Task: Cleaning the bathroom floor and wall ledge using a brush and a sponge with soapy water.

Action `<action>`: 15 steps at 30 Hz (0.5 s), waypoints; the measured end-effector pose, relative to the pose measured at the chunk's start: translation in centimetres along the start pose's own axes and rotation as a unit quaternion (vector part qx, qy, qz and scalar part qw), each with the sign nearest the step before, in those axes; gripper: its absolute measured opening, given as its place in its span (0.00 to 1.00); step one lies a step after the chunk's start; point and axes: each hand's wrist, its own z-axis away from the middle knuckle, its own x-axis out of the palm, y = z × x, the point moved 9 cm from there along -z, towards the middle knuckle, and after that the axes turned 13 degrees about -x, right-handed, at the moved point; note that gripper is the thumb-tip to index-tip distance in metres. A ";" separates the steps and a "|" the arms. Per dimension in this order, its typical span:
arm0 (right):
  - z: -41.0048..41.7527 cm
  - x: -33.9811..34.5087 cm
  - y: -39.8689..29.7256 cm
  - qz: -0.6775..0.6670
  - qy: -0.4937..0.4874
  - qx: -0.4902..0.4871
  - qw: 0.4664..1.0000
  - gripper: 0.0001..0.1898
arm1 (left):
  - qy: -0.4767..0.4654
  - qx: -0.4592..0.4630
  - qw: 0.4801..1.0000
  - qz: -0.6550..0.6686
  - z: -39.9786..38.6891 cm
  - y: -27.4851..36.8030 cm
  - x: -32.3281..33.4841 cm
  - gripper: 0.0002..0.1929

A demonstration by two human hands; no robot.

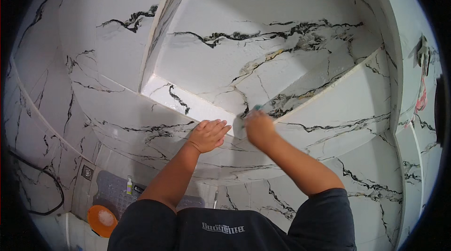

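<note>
My left hand [210, 134] rests with its fingers together on the front ledge of a recessed, marble-patterned tiled niche [176, 99]. To its right, my right hand [260, 124], slightly blurred, is closed around a small greenish scrubber [258, 107] at the niche's lower corner. Most of the scrubber is hidden by the fingers, so its exact kind is unclear. Small wet drops show on the niche's pale tile surface.
Low at the left, an orange basin [102, 220] with suds stands by a grey bath mat [112, 189] carrying a small bottle [129, 186]. A floor drain [87, 172] and a black hose [58, 186] lie further left. Utensils [424, 53] hang at the right.
</note>
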 end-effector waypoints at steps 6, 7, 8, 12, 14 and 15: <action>2.4 0.3 3.2 -0.110 -0.063 0.012 0.992 0.09 | -0.005 0.005 1.000 -0.012 0.1 0.0 0.2 0.19; 3.3 -0.3 5.6 -0.089 -0.076 0.054 0.992 0.10 | 0.003 0.007 1.000 -0.005 0.2 0.0 0.1 0.19; 4.0 -2.3 7.6 -0.043 -0.015 0.092 0.995 0.10 | 0.010 0.008 1.000 -0.007 0.3 0.0 0.1 0.19; 4.0 -4.4 6.6 0.020 0.039 0.121 0.992 0.13 | -0.003 0.008 1.000 -0.013 0.4 -0.1 0.5 0.19; 3.0 -2.0 2.7 -0.065 -0.038 0.030 0.997 0.14 | 0.020 0.014 1.000 -0.016 0.3 0.0 -0.1 0.18; 3.1 -2.0 1.0 -0.031 -0.038 -0.022 0.999 0.13 | 0.023 0.009 1.000 -0.011 0.2 0.0 -0.3 0.18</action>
